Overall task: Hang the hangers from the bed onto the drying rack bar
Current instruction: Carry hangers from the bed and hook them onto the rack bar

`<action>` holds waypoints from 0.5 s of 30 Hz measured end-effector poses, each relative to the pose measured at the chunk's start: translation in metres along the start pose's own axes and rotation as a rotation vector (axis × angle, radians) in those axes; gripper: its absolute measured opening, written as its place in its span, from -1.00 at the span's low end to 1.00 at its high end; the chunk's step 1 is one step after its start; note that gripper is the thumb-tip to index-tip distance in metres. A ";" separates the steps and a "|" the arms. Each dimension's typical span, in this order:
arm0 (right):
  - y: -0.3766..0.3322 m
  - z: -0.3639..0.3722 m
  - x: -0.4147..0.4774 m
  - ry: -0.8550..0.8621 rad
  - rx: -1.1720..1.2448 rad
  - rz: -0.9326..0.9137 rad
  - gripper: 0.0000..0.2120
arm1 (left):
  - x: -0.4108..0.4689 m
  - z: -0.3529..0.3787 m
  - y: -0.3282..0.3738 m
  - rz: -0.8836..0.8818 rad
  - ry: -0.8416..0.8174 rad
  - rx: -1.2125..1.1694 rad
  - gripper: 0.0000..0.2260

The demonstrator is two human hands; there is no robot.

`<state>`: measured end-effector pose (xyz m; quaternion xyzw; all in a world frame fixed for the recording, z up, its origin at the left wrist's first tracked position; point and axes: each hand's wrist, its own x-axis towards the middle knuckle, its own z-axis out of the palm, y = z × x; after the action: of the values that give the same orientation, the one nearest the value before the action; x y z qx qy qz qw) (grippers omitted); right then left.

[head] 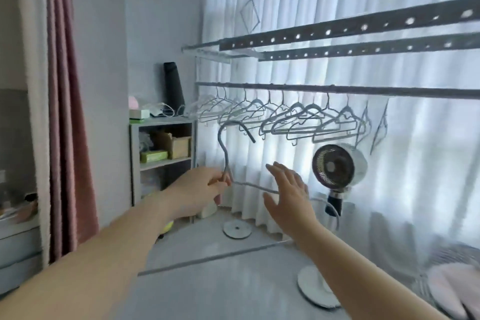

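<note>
Hanger [225, 154], thin grey with curved hook, sits pinched in left hand [201, 189]; right hand [289, 191] splayed.

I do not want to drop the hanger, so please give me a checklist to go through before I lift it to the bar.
1. Left hand grips the hanger at its neck: ok.
2. Hook points up: ok.
3. Hook over the drying rack bar: not ok, it is below the bar.
4. Free place on the bar: ok, bare to the right of the hung hangers.
5. Right hand free to help: ok, open, holds nothing.
6. Right hand touches the hanger: cannot tell.
</note>
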<state>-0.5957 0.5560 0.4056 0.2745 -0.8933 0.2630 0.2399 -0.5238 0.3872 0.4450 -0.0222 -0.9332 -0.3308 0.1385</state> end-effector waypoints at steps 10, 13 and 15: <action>0.158 -0.094 -0.024 0.032 -0.053 0.330 -0.74 | 0.082 0.119 0.116 0.312 -0.202 -0.085 -0.89; 0.197 -0.107 -0.016 0.056 -0.093 0.383 -0.74 | 0.121 0.150 0.134 0.357 -0.222 -0.081 -0.88; 0.223 -0.114 -0.005 0.084 -0.123 0.429 -0.74 | 0.152 0.169 0.145 0.389 -0.227 -0.088 -0.86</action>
<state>-0.6975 0.7845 0.4126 0.0521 -0.9347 0.2643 0.2318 -0.6920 0.5983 0.4497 -0.2447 -0.9058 -0.3334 0.0926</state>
